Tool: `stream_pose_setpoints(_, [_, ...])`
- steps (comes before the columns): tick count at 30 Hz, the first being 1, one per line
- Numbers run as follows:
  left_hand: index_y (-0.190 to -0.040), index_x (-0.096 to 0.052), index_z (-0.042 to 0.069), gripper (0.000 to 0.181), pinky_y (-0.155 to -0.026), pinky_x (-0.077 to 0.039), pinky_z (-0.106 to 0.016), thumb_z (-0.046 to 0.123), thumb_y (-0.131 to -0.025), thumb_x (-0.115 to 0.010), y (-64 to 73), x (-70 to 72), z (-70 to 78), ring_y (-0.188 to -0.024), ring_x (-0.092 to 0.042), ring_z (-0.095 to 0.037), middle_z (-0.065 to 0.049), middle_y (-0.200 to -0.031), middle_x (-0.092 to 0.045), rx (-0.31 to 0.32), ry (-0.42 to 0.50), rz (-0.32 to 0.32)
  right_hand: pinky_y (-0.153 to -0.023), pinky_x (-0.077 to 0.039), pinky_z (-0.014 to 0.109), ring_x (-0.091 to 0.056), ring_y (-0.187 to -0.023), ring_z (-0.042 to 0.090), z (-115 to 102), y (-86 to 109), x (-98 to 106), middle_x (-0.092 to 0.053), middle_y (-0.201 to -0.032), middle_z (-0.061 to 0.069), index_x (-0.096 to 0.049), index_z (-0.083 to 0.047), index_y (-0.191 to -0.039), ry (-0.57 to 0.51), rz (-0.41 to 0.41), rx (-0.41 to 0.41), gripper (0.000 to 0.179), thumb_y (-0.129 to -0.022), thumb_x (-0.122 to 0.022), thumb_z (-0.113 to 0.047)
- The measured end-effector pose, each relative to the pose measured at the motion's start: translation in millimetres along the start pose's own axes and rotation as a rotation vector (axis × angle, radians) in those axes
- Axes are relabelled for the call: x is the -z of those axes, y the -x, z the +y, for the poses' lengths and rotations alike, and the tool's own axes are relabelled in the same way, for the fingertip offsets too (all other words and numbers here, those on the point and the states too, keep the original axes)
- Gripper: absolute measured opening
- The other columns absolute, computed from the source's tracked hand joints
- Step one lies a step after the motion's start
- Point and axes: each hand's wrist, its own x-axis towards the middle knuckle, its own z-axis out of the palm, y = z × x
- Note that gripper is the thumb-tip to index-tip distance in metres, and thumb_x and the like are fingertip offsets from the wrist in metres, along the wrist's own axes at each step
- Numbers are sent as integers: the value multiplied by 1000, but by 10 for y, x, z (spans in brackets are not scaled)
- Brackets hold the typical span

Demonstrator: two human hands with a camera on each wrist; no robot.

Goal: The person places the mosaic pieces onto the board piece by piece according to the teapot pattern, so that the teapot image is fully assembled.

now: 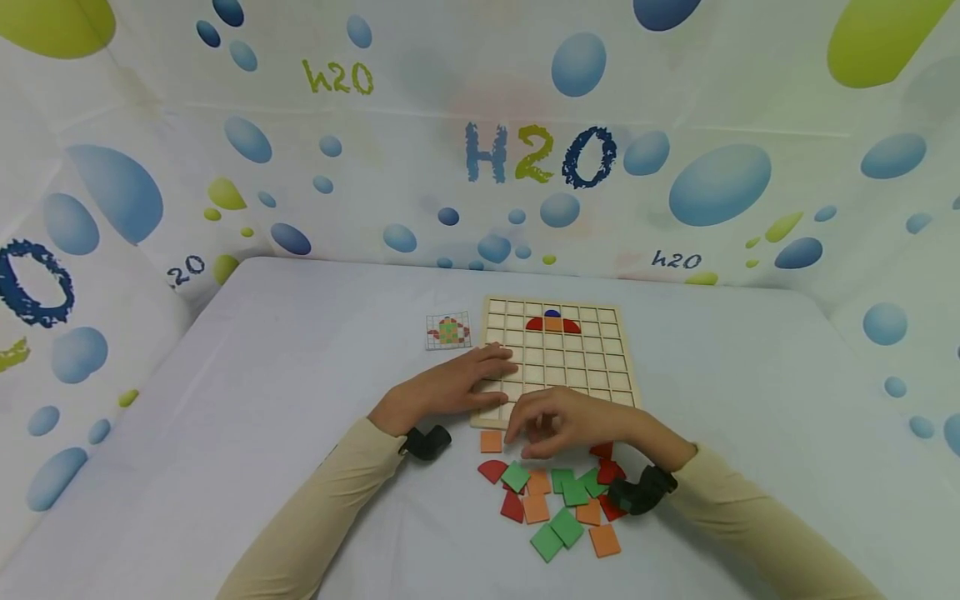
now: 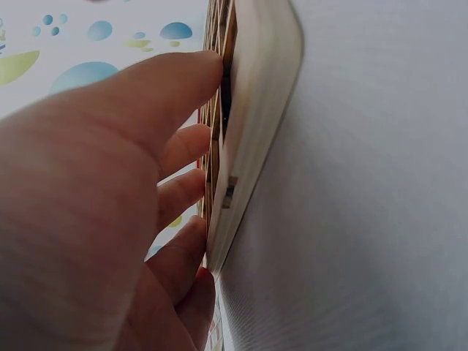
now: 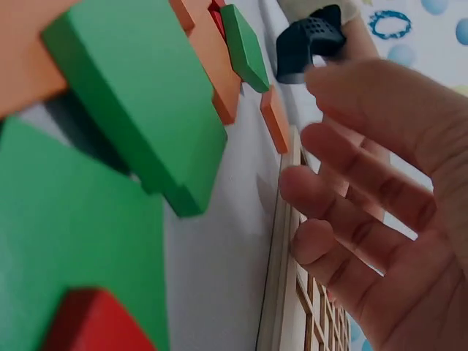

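Note:
A wooden grid board (image 1: 592, 361) lies flat on the table. Near its far edge, an orange square (image 1: 553, 324) sits between two red quarter-round pieces, with a blue half-round piece (image 1: 552, 313) above it. My left hand (image 1: 457, 385) rests on the board's left side, fingers extended; in the left wrist view the thumb touches the board's rim (image 2: 256, 110). Over the board's near edge hovers my right hand (image 1: 570, 419), its fingers loosely bent and holding nothing. Close to its fingertips, a single orange square (image 1: 491, 442) lies just off the board.
Several loose green squares (image 1: 567, 527), orange squares (image 1: 604, 541) and red rounded pieces (image 1: 492, 471) are scattered before the board, some overlapping. A small pattern card (image 1: 448, 332) lies left of the board. A printed cloth (image 1: 420, 150) hangs behind the white table (image 1: 322, 333).

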Motion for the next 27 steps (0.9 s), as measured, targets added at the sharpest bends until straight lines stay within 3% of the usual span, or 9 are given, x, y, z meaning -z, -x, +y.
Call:
stream_pose_setpoints(6, [-144, -48, 8, 53, -117, -25, -45, 32, -98, -59, -7, -6, -9, -148, -21, -27, -10, -154, -37, 3, -6, -3, -97, -48, 27, -57, -110, 11, -41, -17, -27, -65, -116, 2, -70, -8, -113, 23, -130, 76, 23, -90, -71, -13])
stream_pose_setpoints(8, [-144, -47, 8, 53, -118, -24, -45, 32, -98, -59, -7, -3, -6, -148, -20, -27, -10, -154, -37, 4, -7, -5, -100, -46, 27, -56, -114, 9, -53, -21, -34, -65, -118, 2, -70, -9, -114, 52, -159, 86, 24, -90, -71, -12])
stream_pose_setpoints(14, [-145, -47, 7, 53, -118, -24, -45, 31, -99, -58, -6, 4, -2, -149, -19, -28, -11, -155, -36, 5, -2, -6, -96, -47, 24, -57, -110, 6, -95, -30, -44, -66, -116, 0, -70, -9, -112, 61, -192, 55, 23, -89, -71, -8])
stream_pose_setpoints(21, [-143, -48, 6, 52, -117, -25, -45, 31, -99, -59, -1, -3, -7, -148, -21, -28, -11, -154, -37, -4, 0, 0, -81, -51, 20, -57, -92, 6, -77, -49, -62, -66, -109, -2, -71, -11, -109, 76, -195, 65, 19, -90, -69, -8])
stream_pose_setpoints(27, [-144, -48, 7, 53, -117, -25, -45, 32, -99, -58, 2, 0, -11, -148, -21, -27, -10, -155, -36, 2, 1, 0, -80, -51, 20, -56, -94, 5, -64, -47, -50, -65, -110, -2, -71, -12, -107, 80, -175, 61, 18, -90, -69, -8])
